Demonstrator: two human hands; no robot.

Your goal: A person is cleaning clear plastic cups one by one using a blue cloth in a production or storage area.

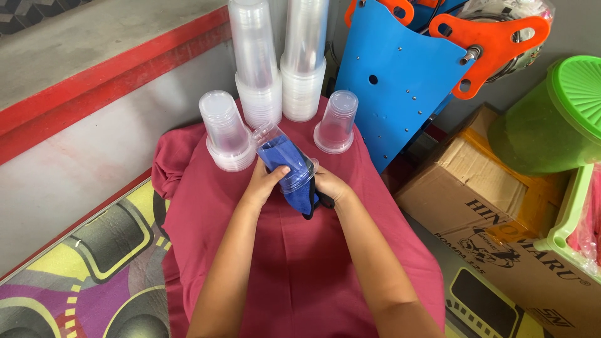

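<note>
My left hand (264,181) grips the side of a clear plastic cup (282,156) lying tilted, its base pointing away from me. A blue cloth (283,158) fills the inside of the cup and hangs out of its mouth. My right hand (330,186) holds the cloth's end at the cup's rim. Both hands hover over a maroon cloth (294,250) that covers the work surface.
Upside-down clear cups stand at the back: a short stack (225,131) on the left, two tall stacks (278,62) in the middle, a single cup (338,122) on the right. A blue and orange machine (407,81), a cardboard box (501,200) and a green lidded container (557,119) stand at right.
</note>
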